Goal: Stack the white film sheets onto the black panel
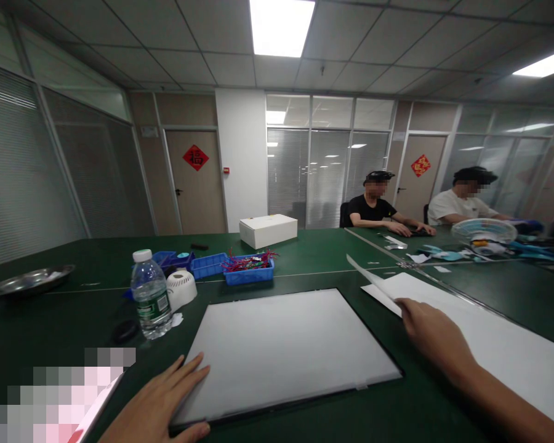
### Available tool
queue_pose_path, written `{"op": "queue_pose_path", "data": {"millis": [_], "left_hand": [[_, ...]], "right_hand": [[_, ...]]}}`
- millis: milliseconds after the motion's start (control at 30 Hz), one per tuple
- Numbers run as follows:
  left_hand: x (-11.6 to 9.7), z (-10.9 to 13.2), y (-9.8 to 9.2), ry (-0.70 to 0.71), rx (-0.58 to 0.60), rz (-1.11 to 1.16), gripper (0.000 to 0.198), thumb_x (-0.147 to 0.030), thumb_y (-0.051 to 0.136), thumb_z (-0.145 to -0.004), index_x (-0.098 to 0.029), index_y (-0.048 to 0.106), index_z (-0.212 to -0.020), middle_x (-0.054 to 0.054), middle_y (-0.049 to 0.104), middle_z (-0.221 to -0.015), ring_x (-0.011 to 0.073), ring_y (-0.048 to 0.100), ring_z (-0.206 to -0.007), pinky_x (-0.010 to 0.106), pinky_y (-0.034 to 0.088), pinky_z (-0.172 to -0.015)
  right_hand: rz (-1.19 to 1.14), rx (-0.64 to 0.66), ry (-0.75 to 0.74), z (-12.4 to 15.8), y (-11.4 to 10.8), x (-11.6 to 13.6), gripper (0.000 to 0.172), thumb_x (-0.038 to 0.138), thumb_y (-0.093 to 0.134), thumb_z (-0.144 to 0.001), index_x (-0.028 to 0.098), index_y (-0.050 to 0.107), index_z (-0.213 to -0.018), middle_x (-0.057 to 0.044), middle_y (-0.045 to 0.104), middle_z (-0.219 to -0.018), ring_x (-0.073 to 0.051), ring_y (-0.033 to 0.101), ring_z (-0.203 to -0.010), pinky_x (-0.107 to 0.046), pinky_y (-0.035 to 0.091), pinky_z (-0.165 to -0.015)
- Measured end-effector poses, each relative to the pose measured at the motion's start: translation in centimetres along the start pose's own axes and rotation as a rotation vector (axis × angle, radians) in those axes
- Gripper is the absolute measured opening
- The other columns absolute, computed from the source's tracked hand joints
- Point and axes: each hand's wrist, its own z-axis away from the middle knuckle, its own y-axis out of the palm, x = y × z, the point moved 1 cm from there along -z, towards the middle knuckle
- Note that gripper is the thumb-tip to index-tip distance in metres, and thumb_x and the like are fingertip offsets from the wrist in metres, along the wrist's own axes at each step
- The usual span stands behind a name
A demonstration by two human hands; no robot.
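A flat white panel [289,351] with a thin black edge lies on the green table in front of me. My left hand [166,397] rests at its left front corner, fingers stretched over the surface and thumb at the near edge. To the panel's right, large white sheets [498,344] lie on the table. My right hand [431,335] pinches the left edge of a white sheet [373,280] there, and that sheet's far corner curls up off the table. My right fingertips are partly hidden behind the hand.
Left of the panel stand a water bottle [151,295] and a white vented part [181,289]. Behind are blue trays [249,275], one with red wires, and a white box [268,231]. A metal dish [28,282] sits far left. Two people [373,209] sit across the table.
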Motion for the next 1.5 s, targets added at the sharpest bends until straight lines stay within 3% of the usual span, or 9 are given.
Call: {"op": "queue_pose_path", "data": {"millis": [167, 267, 400, 633, 800, 967, 1100, 1333, 1500], "left_hand": [[0.0, -0.1, 0.1, -0.003, 0.012, 0.005, 0.082, -0.076, 0.06, -0.084, -0.039, 0.042, -0.155, -0.003, 0.032, -0.166, 0.0353, 0.029, -0.154, 0.057, 0.027, -0.125], [-0.1, -0.2, 0.0, -0.003, 0.026, -0.01, 0.082, -0.077, 0.057, -0.085, -0.039, 0.04, -0.156, -0.004, 0.03, -0.167, 0.0342, 0.027, -0.155, 0.056, 0.026, -0.125], [-0.3, -0.1, -0.3, -0.01, 0.041, -0.024, 0.082, -0.078, 0.056, -0.085, -0.039, 0.04, -0.156, -0.005, 0.03, -0.167, 0.0331, 0.026, -0.155, 0.055, 0.026, -0.126], [-0.3, 0.0, -0.2, -0.003, 0.013, -0.016, 0.082, -0.076, 0.059, -0.084, -0.039, 0.043, -0.155, -0.004, 0.033, -0.166, 0.0342, 0.03, -0.154, 0.055, 0.027, -0.125], [-0.3, -0.2, -0.1, 0.003, -0.005, 0.006, 0.081, -0.076, 0.06, -0.083, -0.039, 0.044, -0.154, -0.003, 0.035, -0.165, 0.0354, 0.03, -0.154, 0.056, 0.028, -0.124], [-0.3, 0.0, -0.2, -0.004, -0.004, 0.017, 0.081, -0.075, 0.062, -0.083, -0.04, 0.044, -0.154, -0.003, 0.035, -0.165, 0.0359, 0.031, -0.153, 0.057, 0.028, -0.124], [0.1, 0.2, 0.0, 0.001, -0.027, 0.038, 0.08, -0.074, 0.063, -0.083, -0.039, 0.046, -0.153, -0.002, 0.036, -0.164, 0.0373, 0.032, -0.153, 0.059, 0.029, -0.123], [0.5, 0.1, 0.6, 0.004, -0.08, 0.049, 0.092, -0.069, 0.069, -0.081, -0.031, 0.037, -0.159, 0.001, 0.037, -0.164, 0.0368, 0.033, -0.152, 0.055, 0.031, -0.124], [0.6, 0.1, 0.8, 0.024, -0.096, 0.054, 0.092, -0.069, 0.068, -0.082, -0.032, 0.035, -0.159, 0.0, 0.033, -0.166, 0.0377, 0.033, -0.152, 0.056, 0.03, -0.124]], "right_hand": [[-0.077, 0.02, -0.369, 2.9, -1.4, 7.3, 0.042, 0.021, 0.043, -0.098, 0.03, 0.063, -0.134, -0.005, 0.068, -0.133, -0.025, 0.063, -0.118, -0.042, 0.047, -0.102], [-0.107, 0.061, -0.581, 4.8, -1.9, 11.3, 0.048, 0.01, 0.047, -0.094, 0.031, 0.062, -0.135, -0.004, 0.07, -0.129, -0.026, 0.067, -0.109, -0.044, 0.052, -0.094], [-0.163, 0.078, -0.729, 6.0, -3.1, 14.0, 0.035, 0.017, 0.053, -0.098, 0.029, 0.063, -0.129, -0.004, 0.072, -0.12, -0.026, 0.068, -0.099, -0.042, 0.054, -0.083], [-0.313, 0.188, -0.691, 5.4, -4.7, 12.5, 0.039, 0.043, 0.043, -0.105, 0.03, 0.058, -0.139, -0.005, 0.067, -0.133, -0.024, 0.064, -0.115, -0.043, 0.052, -0.099], [-0.192, 0.159, -0.313, 2.8, -2.9, 8.1, 0.053, 0.055, 0.033, -0.104, 0.028, 0.064, -0.137, -0.006, 0.065, -0.137, -0.027, 0.059, -0.125, -0.048, 0.045, -0.11], [-0.119, 0.16, -0.1, 1.3, -1.1, 4.4, 0.059, 0.054, 0.034, -0.102, 0.017, 0.073, -0.122, -0.016, 0.073, -0.12, -0.033, 0.068, -0.108, -0.053, 0.052, -0.097], [-0.135, 0.176, -0.093, 1.7, -1.0, 5.0, 0.056, 0.054, 0.035, -0.102, 0.019, 0.073, -0.123, -0.014, 0.074, -0.116, -0.031, 0.07, -0.102, -0.05, 0.055, -0.091], [-0.196, 0.158, -0.208, 3.2, -2.3, 8.5, 0.055, 0.055, 0.034, -0.103, 0.023, 0.07, -0.128, -0.009, 0.071, -0.127, -0.028, 0.066, -0.114, -0.049, 0.052, -0.1], [-0.171, 0.139, -0.213, 2.8, -2.4, 8.0, 0.054, 0.053, 0.035, -0.102, 0.022, 0.068, -0.132, -0.009, 0.069, -0.131, -0.028, 0.064, -0.117, -0.05, 0.05, -0.104]]}}
